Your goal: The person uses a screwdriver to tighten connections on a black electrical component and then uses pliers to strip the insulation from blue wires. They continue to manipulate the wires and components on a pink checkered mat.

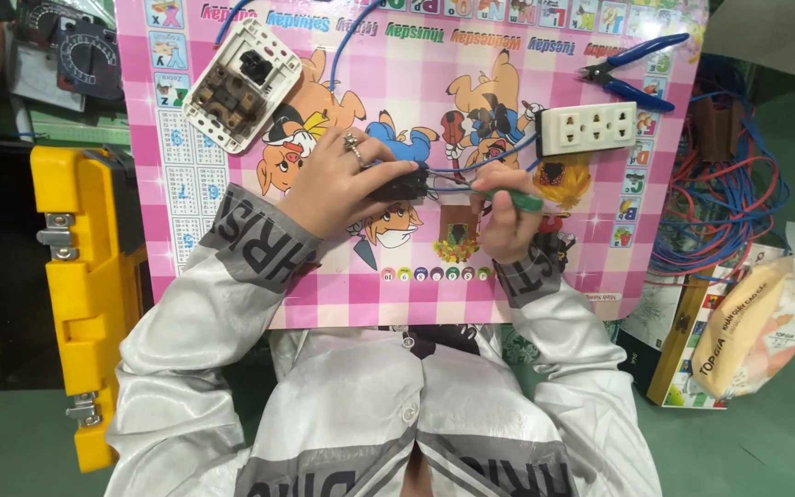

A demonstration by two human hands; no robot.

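My left hand (338,179), a ring on one finger, grips a small black electrical part (404,187) on a pink cartoon-printed board (526,267). My right hand (505,219) holds a green-handled screwdriver (519,199), its tip pointing left into the black part. Thin blue wires (471,167) run from the part toward a white multi-socket outlet (587,127) at the board's upper right. Both sleeves are shiny silver-grey with printed bands.
A white switch plate (240,83) lies back side up at the board's upper left. Blue-handled cutters (632,66) rest at the upper right. A yellow tool case (75,276) stands on the left. Tangled blue wire (729,193) and a soft yellowish packet (766,322) lie on the right.
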